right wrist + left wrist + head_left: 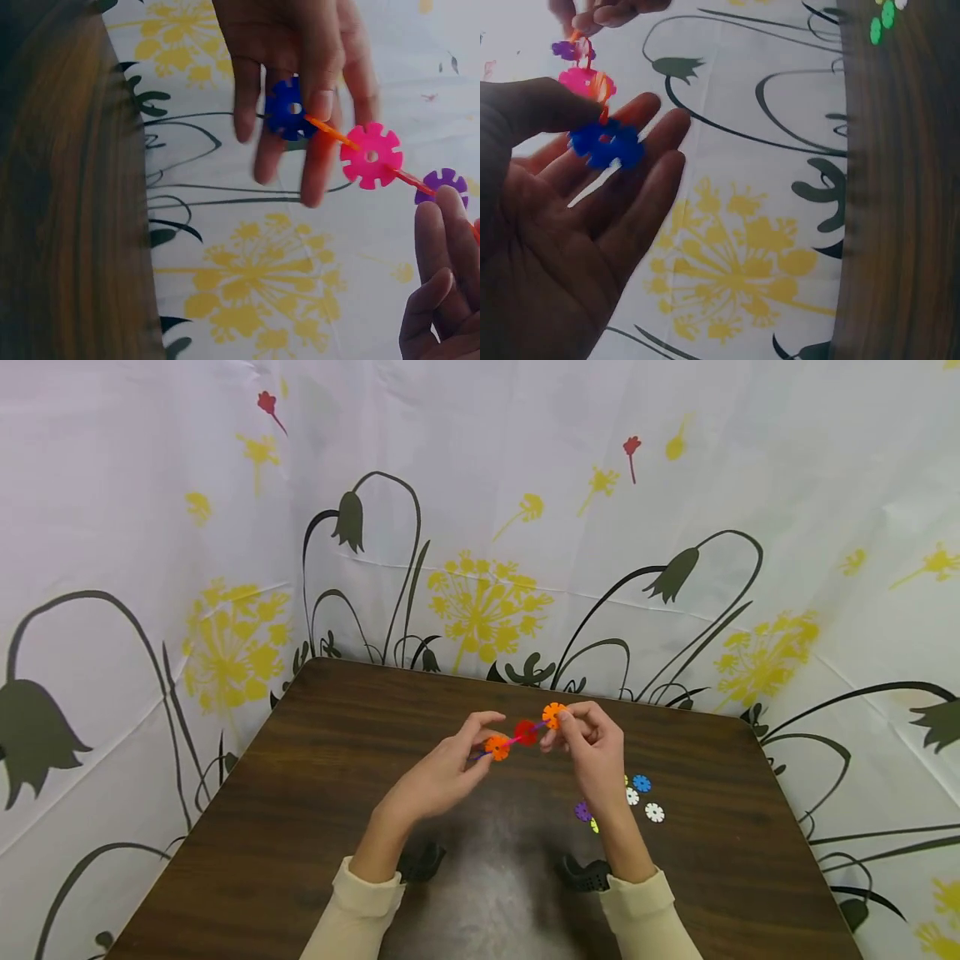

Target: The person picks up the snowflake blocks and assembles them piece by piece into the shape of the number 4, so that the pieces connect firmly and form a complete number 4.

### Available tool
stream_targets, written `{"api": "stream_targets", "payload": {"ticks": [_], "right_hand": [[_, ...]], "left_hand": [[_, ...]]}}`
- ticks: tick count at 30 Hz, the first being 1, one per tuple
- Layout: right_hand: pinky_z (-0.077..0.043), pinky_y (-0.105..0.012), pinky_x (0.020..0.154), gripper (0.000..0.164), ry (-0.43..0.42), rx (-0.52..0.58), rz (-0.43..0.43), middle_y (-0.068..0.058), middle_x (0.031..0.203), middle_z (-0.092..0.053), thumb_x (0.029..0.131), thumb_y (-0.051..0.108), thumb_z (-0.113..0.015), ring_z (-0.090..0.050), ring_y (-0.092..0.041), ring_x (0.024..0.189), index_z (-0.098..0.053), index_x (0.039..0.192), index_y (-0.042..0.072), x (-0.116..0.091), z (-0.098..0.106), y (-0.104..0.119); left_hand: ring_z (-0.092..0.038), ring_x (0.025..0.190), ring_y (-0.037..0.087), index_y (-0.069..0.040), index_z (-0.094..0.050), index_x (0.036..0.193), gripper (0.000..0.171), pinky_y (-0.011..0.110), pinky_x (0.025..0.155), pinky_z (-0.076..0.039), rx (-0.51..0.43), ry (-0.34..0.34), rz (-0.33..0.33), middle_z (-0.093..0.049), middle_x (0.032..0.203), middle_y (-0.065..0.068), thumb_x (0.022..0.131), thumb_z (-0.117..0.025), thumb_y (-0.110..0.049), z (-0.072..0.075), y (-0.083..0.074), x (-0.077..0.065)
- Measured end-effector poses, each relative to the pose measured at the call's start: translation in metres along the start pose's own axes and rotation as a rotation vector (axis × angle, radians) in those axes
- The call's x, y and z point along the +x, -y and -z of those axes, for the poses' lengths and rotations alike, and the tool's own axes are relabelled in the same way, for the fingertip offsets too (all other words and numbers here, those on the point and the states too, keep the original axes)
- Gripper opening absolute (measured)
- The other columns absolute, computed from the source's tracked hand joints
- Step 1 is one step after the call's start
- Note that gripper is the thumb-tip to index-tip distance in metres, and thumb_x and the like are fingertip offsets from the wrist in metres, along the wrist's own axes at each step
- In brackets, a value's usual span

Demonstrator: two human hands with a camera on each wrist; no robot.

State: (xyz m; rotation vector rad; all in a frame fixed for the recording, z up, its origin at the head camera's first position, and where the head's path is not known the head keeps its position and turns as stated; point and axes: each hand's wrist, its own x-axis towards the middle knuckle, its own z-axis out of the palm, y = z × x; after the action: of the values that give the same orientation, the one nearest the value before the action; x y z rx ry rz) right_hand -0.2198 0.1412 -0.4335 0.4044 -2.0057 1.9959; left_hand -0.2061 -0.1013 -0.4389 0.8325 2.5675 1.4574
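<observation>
A chain of notched plastic discs hangs in the air between both hands, over the table. Thumb and fingers of my left hand (442,774) pinch its left end, where a blue disc (280,120) joins an orange disc (497,747). The other fingers of that hand spread out behind the blue disc. Further along come a pink disc (358,166), a red disc (527,732) and a purple disc (444,180), with neighbours set crosswise. My right hand (597,756) pinches the orange disc (554,716) at the right end between thumb and fingertips.
Several loose discs lie on the brown table by the right forearm, among them a blue one (641,783), a white one (654,812) and a purple one (582,812). A flower-printed curtain (480,510) stands behind the table (300,827).
</observation>
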Motion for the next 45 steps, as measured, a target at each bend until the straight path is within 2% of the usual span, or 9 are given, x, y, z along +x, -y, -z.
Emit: {"api": "stream_targets", "payload": {"ticks": [4,7,13,18,25,32,35,40,45], "right_hand": [[-0.061,-0.030,0.074,0.022,0.074,-0.098,-0.001,-0.011,0.074,-0.074,0.109,0.024,-0.066,-0.074,-0.026,0.070,-0.068,0.106,0.002,0.003,0.000,0.003],[-0.062,-0.034,0.073,0.025,0.123,-0.146,-0.028,-0.017,0.076,-0.073,0.111,0.028,-0.063,-0.074,-0.028,0.070,-0.069,0.107,0.004,0.003,0.001,0.005],[-0.061,-0.033,0.067,0.034,0.169,-0.142,0.007,-0.020,0.078,-0.070,0.116,0.030,-0.050,-0.068,-0.026,0.065,-0.066,0.110,0.001,0.009,0.009,0.004],[-0.059,-0.033,0.063,0.033,0.133,-0.156,-0.001,-0.020,0.075,-0.068,0.116,0.029,-0.049,-0.064,-0.031,0.064,-0.067,0.110,0.003,0.008,0.024,-0.006],[-0.060,-0.032,0.066,0.032,0.151,-0.249,-0.178,-0.023,0.082,-0.068,0.114,0.031,-0.057,-0.066,-0.026,0.070,-0.068,0.107,0.001,-0.002,0.056,-0.036],[-0.049,-0.030,0.057,0.028,0.349,-0.524,-0.345,-0.020,0.086,-0.072,0.113,0.032,-0.059,-0.056,-0.014,0.062,-0.070,0.115,0.007,-0.020,0.079,-0.072],[-0.045,-0.028,0.056,0.023,0.436,-0.642,-0.400,-0.014,0.082,-0.071,0.110,0.029,-0.064,-0.053,-0.012,0.062,-0.070,0.116,0.008,-0.030,0.086,-0.085],[-0.048,-0.031,0.063,0.019,0.477,-0.770,-0.405,-0.004,0.081,-0.069,0.102,0.020,-0.074,-0.059,-0.013,0.069,-0.068,0.116,0.009,-0.042,0.094,-0.099],[-0.046,-0.033,0.062,0.027,0.509,-0.843,-0.401,-0.001,0.079,-0.065,0.097,0.016,-0.080,-0.056,-0.015,0.069,-0.067,0.120,0.011,-0.044,0.098,-0.106]], "left_hand": [[-0.058,0.078,0.014,-0.019,-0.053,0.145,0.036,0.029,0.070,-0.047,0.027,0.037,0.034,-0.077,0.114,0.001,0.111,-0.061,-0.017,0.000,0.006,-0.002],[-0.064,0.088,0.016,-0.019,-0.058,0.142,0.031,0.032,0.076,-0.051,-0.021,0.081,0.049,-0.077,0.113,0.002,0.111,-0.061,-0.020,-0.002,0.011,-0.001],[-0.077,0.101,0.029,-0.012,-0.056,0.142,0.029,0.039,0.091,-0.064,-0.315,0.130,-0.004,-0.074,0.123,0.011,0.113,-0.057,-0.016,-0.009,0.028,0.005],[-0.073,0.115,0.048,-0.004,-0.048,0.148,0.036,0.042,0.099,-0.063,-0.500,0.103,-0.071,-0.069,0.131,0.023,0.113,-0.054,-0.007,-0.011,0.036,0.006],[-0.074,0.122,0.034,0.002,-0.042,0.151,0.041,0.040,0.105,-0.060,-0.612,0.097,-0.121,-0.061,0.137,0.032,0.111,-0.052,0.000,-0.011,0.038,0.008],[-0.075,0.113,0.044,-0.004,-0.049,0.149,0.040,0.038,0.098,-0.063,-0.572,0.063,-0.114,-0.071,0.129,0.030,0.110,-0.057,-0.003,-0.009,0.031,0.012],[-0.078,0.099,0.036,-0.005,-0.051,0.149,0.040,0.033,0.090,-0.064,-0.537,0.050,-0.089,-0.073,0.125,0.030,0.110,-0.058,-0.003,-0.008,0.028,0.013],[-0.074,0.086,0.017,-0.007,-0.053,0.149,0.040,0.030,0.084,-0.064,-0.503,0.012,-0.061,-0.073,0.126,0.031,0.109,-0.058,-0.002,-0.007,0.026,0.013],[-0.073,0.088,0.019,-0.009,-0.054,0.147,0.039,0.032,0.088,-0.064,-0.480,-0.022,-0.034,-0.075,0.126,0.026,0.109,-0.060,-0.004,-0.005,0.025,0.014]]}}
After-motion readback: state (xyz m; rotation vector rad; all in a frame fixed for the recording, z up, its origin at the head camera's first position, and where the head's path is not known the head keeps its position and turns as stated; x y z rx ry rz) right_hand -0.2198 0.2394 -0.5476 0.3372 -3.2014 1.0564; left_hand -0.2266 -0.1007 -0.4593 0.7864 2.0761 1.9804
